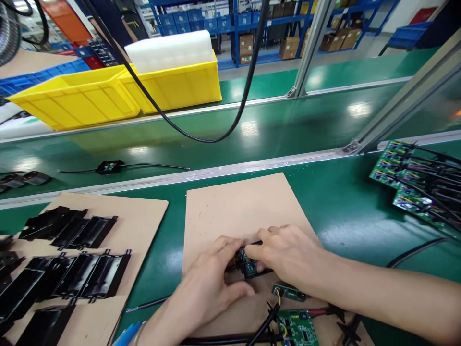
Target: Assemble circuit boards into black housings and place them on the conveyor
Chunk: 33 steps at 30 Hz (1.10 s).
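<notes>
We have a black housing with a green circuit board in it (250, 270) lying on the middle cardboard sheet (234, 206), near that sheet's centre and between our two hands. Our right hand (288, 250) comes in over the sheet's right edge, its fingers grasping the housing, with forefinger and thumb bent down over the board. Our left hand (212, 274) reaches in from the sheet's near left corner; its forefinger meets the housing's left end while the thumb is held apart from it, and we cannot tell whether those fingers grip or merely steady the piece.

At the sheet's near right part, below our right hand, we see a small circuit board (290, 292) and a larger circuit board (298, 329), with black cables (264, 324) around them. Left of the sheet, a cable with bare wire ends (147, 303) pokes out past our left forearm over the green tabletop (163, 250). Further left of it lies a second cardboard sheet (142, 211) bearing rows of open black shells (104, 276). Well to the right of the middle sheet we have a heap of wired boards (410, 199); beyond its far edge hangs a looping black cable (209, 141), and farther off stand yellow bins (176, 89).
</notes>
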Each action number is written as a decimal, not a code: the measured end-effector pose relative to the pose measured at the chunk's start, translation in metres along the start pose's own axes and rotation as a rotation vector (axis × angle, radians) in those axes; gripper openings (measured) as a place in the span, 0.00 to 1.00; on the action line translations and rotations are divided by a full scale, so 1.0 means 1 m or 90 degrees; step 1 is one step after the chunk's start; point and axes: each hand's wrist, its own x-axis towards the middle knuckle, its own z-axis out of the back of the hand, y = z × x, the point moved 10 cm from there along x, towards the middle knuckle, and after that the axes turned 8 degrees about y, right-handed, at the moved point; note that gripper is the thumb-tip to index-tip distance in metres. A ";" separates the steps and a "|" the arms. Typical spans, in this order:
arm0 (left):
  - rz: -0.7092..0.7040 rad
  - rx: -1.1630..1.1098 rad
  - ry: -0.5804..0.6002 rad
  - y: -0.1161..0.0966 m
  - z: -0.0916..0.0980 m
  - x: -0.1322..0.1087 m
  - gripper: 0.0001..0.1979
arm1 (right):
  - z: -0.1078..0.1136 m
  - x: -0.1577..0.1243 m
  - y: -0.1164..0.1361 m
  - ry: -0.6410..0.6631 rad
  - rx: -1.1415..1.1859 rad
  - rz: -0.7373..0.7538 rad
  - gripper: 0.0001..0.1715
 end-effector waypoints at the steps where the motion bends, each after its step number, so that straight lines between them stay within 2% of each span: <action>1: 0.015 -0.003 0.005 0.003 0.003 -0.002 0.29 | 0.000 -0.001 -0.001 -0.012 0.009 0.005 0.04; 4: 0.050 0.035 0.016 0.005 0.010 -0.006 0.06 | -0.003 -0.002 -0.004 -0.035 0.034 0.022 0.04; 6: 0.024 0.093 -0.001 -0.004 0.011 -0.007 0.09 | -0.005 -0.002 -0.005 -0.045 0.040 0.032 0.05; 9: -0.045 0.199 -0.110 -0.024 0.013 -0.011 0.11 | -0.004 -0.001 -0.005 -0.065 0.039 0.042 0.03; 11: -0.073 0.279 -0.173 -0.034 0.008 -0.015 0.13 | -0.005 -0.001 -0.004 -0.067 0.041 0.047 0.04; 13: -0.084 0.363 -0.202 -0.038 0.000 -0.018 0.13 | -0.005 -0.001 -0.004 -0.067 0.041 0.051 0.05; 16: -0.089 0.448 -0.205 -0.037 -0.008 -0.023 0.12 | -0.005 0.000 -0.002 -0.080 0.042 0.054 0.06; 19: -0.101 0.465 -0.197 -0.035 -0.008 -0.026 0.13 | -0.003 -0.002 -0.002 -0.088 0.057 0.047 0.05; 24: -0.127 0.553 -0.154 -0.041 -0.016 -0.020 0.15 | -0.002 -0.004 -0.002 -0.092 0.073 0.039 0.09; 30: -0.105 0.547 -0.188 -0.038 -0.018 -0.018 0.16 | -0.004 -0.006 -0.002 -0.070 0.038 0.014 0.07; 33: -0.085 0.546 -0.189 -0.031 -0.018 -0.020 0.16 | 0.006 -0.003 -0.007 -0.018 0.001 -0.048 0.17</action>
